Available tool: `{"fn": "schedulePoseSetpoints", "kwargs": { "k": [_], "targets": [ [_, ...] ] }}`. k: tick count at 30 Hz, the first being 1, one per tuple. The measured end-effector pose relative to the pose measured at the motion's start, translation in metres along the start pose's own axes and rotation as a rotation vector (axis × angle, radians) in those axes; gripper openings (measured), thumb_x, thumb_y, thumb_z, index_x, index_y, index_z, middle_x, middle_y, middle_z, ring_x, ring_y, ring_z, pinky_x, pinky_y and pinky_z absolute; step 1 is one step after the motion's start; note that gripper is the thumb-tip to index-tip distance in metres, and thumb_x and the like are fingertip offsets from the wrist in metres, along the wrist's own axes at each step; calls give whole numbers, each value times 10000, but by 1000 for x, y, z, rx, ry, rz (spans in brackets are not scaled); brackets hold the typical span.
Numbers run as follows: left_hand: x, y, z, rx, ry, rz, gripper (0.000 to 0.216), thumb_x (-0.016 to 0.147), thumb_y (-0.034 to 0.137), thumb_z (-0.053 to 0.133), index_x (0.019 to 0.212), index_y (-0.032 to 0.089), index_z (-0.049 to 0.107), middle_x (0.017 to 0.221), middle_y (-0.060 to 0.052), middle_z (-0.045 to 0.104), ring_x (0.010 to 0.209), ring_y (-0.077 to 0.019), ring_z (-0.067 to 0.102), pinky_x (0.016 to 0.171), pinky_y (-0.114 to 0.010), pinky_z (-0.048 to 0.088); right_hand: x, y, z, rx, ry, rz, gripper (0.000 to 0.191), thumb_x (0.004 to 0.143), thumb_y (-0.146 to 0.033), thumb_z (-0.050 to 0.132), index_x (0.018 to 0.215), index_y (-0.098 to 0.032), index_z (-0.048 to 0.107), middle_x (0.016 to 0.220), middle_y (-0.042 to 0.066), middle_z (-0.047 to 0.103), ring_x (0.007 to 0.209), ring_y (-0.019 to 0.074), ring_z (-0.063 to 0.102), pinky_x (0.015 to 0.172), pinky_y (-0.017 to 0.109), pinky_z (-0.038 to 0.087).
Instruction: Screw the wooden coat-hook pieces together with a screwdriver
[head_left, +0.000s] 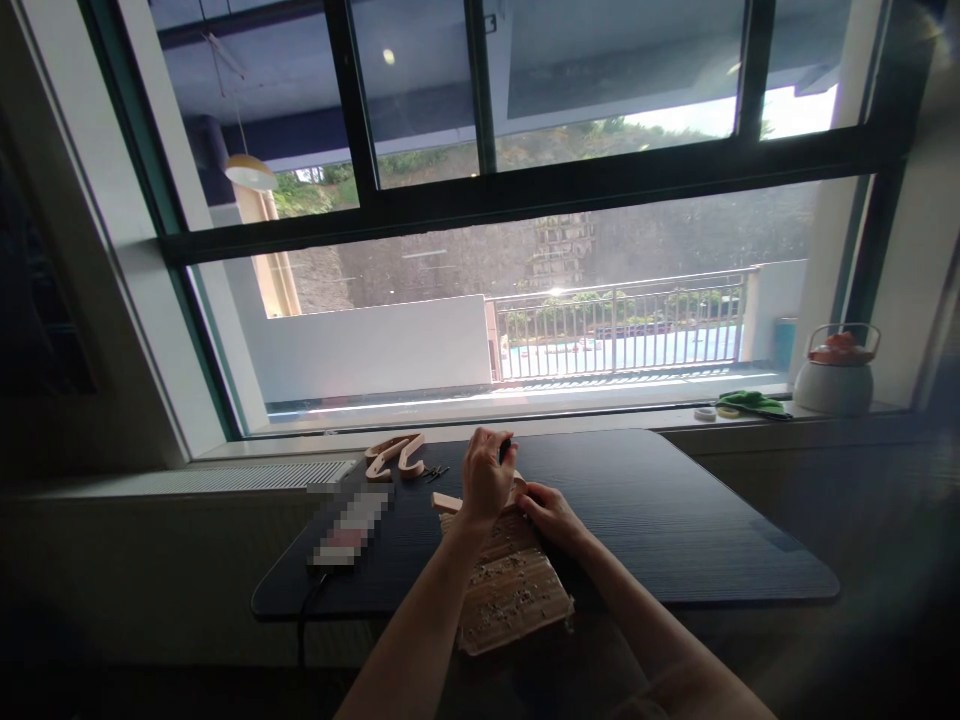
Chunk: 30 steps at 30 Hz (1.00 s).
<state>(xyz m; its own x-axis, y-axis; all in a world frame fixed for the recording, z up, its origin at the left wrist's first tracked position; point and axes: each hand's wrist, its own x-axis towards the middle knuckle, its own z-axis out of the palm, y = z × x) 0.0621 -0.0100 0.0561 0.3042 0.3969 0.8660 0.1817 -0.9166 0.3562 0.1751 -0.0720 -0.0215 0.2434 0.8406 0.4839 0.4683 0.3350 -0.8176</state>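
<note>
My left hand (487, 480) is closed around a black handle (505, 450) held upright; the tool's lower end is hidden. Close beside it, the fingers of my right hand (553, 515) pinch a pale wooden piece (519, 487). A light wooden block end (446, 503) sticks out to the left of my left wrist, and I cannot tell whether it belongs to the same piece. Under both hands lies a ridged wooden slab (514, 590) strewn with small bits, reaching over the table's near edge.
On the dark table (645, 520), curved wooden pieces (394, 457) lie at the far left beside several small screws (436, 472). A blurred-out object (349, 530) with a cord (304, 605) sits left. The sill holds a green cloth (754, 403) and a white kettle-like pot (834, 385).
</note>
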Motion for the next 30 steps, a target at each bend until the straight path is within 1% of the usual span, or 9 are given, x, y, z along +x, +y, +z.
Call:
{"fn": "schedulePoseSetpoints", "kwargs": {
  "k": [3, 6, 12, 17, 19, 22, 24, 27, 30],
  "targets": [
    [1, 1, 2, -33, -5, 8, 214, 811, 160, 499, 991, 193, 611, 877, -53, 552, 818, -166, 525, 776, -316, 441, 0, 0, 0, 11, 4, -1, 261, 772, -372, 480, 720, -143, 591, 645, -9, 540, 624, 123, 458, 599, 240, 365],
    [3, -1, 1, -90, -23, -14, 218, 806, 157, 505, 983, 194, 626, 853, -44, 548, 784, -152, 530, 742, -295, 453, 0, -1, 0, 12, 4, 0, 267, 769, -379, 482, 717, -141, 592, 642, -7, 540, 623, 125, 458, 598, 243, 366],
    [10, -9, -4, -207, -106, -64, 206, 776, 191, 550, 949, 197, 663, 743, -10, 518, 682, -118, 519, 683, -253, 457, 0, -3, 0, 13, -5, 10, 275, 774, -381, 480, 765, -137, 607, 664, 5, 551, 645, 136, 467, 606, 248, 368],
    [14, -17, -3, -211, -144, -66, 233, 777, 225, 541, 976, 193, 658, 726, -8, 536, 664, -117, 525, 651, -242, 457, 0, -5, 0, -6, 6, 13, 286, 771, -401, 476, 718, -144, 592, 629, -7, 523, 623, 128, 449, 590, 243, 359],
    [13, -21, -3, -184, -122, -76, 253, 778, 228, 543, 1009, 189, 636, 768, -19, 567, 676, -124, 541, 668, -254, 462, 0, -4, 0, -12, 7, 7, 292, 771, -406, 473, 716, -144, 590, 630, -9, 519, 620, 125, 443, 589, 242, 356],
    [9, -27, -7, -114, -42, -102, 277, 766, 223, 562, 1039, 184, 592, 826, -32, 603, 694, -136, 557, 693, -278, 468, 0, -2, 0, -15, 0, 15, 301, 774, -415, 468, 731, -145, 594, 637, -9, 518, 622, 125, 443, 587, 239, 354],
    [6, -29, -12, -77, -1, -96, 248, 760, 215, 569, 1006, 186, 582, 836, -31, 608, 694, -137, 556, 693, -280, 468, 0, 1, 0, -18, -7, 34, 305, 775, -416, 466, 764, -145, 606, 641, -8, 521, 618, 124, 443, 579, 237, 351],
    [3, -26, -17, -34, 25, -61, 172, 763, 220, 571, 931, 188, 593, 827, -26, 598, 680, -131, 544, 674, -268, 462, 1, 5, 1, -32, 0, 43, 306, 778, -402, 465, 803, -141, 624, 648, -6, 530, 622, 124, 441, 576, 236, 348],
    [3, -22, -18, -10, 46, -64, 139, 764, 215, 572, 896, 186, 605, 804, -23, 596, 669, -130, 544, 663, -267, 461, 1, 7, 1, -42, 4, 26, 297, 786, -388, 457, 772, -141, 622, 647, -7, 526, 628, 122, 438, 583, 234, 345]
  ]
}}
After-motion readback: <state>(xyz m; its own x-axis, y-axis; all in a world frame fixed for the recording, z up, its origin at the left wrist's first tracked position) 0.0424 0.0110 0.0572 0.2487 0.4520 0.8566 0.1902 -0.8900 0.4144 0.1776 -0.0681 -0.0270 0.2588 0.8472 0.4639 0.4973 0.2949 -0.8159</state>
